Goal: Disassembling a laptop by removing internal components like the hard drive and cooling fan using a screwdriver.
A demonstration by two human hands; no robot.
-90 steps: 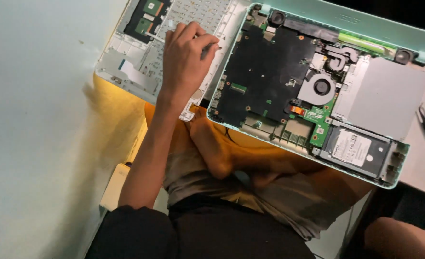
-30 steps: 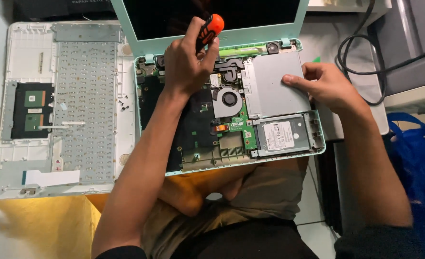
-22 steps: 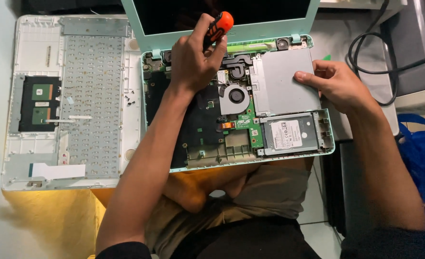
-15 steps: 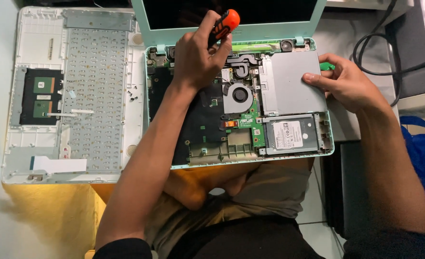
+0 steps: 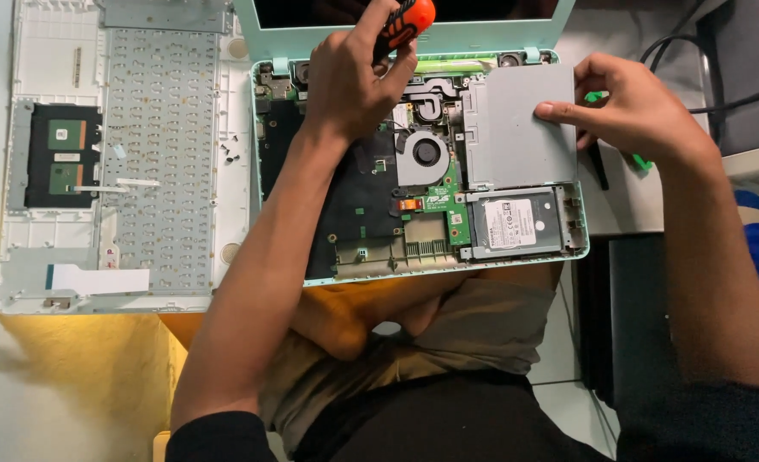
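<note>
Opened mint-green laptop [image 5: 414, 214] mid-disassembly, seen from above.

Keyboard cover [image 5: 123, 154] already off, lying upside down just left of the base; loose screws [image 5: 230, 154] beside it; mainboard, fan [image 5: 426, 154], grey battery [image 5: 521, 128] and hard drive [image 5: 516, 224] all exposed and in place, apparently yet to come out; left hand [image 5: 354, 81] curled tight around an orange-handled screwdriver [image 5: 405, 21], tip hidden near the hinge edge; right hand [image 5: 632, 107] resting on the battery's right edge, fingers held together and lightly bent, thumb hidden.
</note>
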